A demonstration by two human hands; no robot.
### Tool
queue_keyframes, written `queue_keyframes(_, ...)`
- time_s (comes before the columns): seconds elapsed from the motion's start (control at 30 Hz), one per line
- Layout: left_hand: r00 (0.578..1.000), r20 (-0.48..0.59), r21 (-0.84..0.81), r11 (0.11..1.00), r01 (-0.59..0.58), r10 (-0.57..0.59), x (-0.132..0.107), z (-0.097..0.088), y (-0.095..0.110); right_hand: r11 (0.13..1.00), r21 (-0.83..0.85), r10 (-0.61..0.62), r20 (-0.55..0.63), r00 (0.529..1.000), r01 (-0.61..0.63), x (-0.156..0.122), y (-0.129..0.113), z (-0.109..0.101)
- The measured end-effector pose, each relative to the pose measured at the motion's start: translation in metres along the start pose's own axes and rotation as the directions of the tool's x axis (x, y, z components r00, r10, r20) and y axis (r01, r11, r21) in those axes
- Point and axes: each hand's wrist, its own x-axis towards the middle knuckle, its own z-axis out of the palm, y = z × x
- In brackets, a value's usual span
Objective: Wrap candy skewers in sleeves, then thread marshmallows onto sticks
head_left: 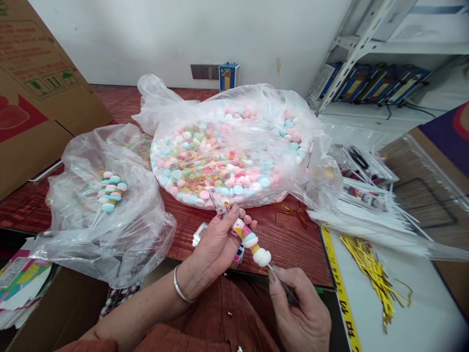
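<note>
The left hand [216, 244] is closed around the top part of a candy stick [252, 243]. Its thumb and fingers wrap a clear wrapper [221, 208] that goes over the candies. A silver bracelet [178, 286] sits on the left wrist. The right hand [300, 313] is below and to the right. Its fingers pinch the thin stick end that comes out under the white candy at the bottom. The two hands are near each other but do not touch. The candy stick is tilted and is held up over the front edge of the red tabletop [293, 249], close to the person's body.

Just behind the hands lies a big clear bag [242, 151] full of small pink, blue, green and white candies. To the left is a smaller clear bag [106, 205] with another candy stick inside it. A brown cardboard box [36, 93] stands at the far left. On the right, a heap of gold twist ties [370, 274] lies on a white surface. Behind them is a pile of white sticks [373, 210] in clear wrap. A metal shelf [366, 54] stands in the far right corner by the wall.
</note>
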Motion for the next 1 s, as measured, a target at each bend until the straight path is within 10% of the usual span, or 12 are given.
queue_keyframes(0.27,0.997,0.023,0.021,0.997,0.069,-0.069,0.001,0.0,0.0,0.97,-0.089,-0.227,-0.01,0.974,0.225,0.004,0.004,-0.002)
queue_keyframes(0.4,0.995,0.083,0.007,0.998,0.061,-0.061,0.001,-0.003,-0.002,0.996,-0.087,0.009,0.027,1.0,-0.007,0.001,0.003,-0.001)
queue_keyframes(0.63,0.99,0.13,0.035,0.998,0.055,-0.059,0.005,-0.006,-0.005,0.929,0.128,0.304,0.275,0.912,-0.348,0.009,-0.005,0.005)
queue_keyframes(0.77,0.991,0.111,0.038,0.997,0.066,-0.07,0.002,-0.005,-0.011,0.998,-0.054,0.026,0.062,0.998,-0.023,0.007,-0.001,0.019)
queue_keyframes(0.87,0.986,0.135,0.048,0.994,0.096,-0.102,-0.003,-0.004,-0.018,0.938,-0.251,-0.253,-0.028,0.967,0.239,0.008,0.002,0.032)
queue_keyframes(1.0,0.98,0.151,0.046,0.991,0.127,-0.133,-0.004,-0.008,-0.019,0.942,-0.261,-0.225,-0.026,0.974,0.211,0.012,0.004,0.039)
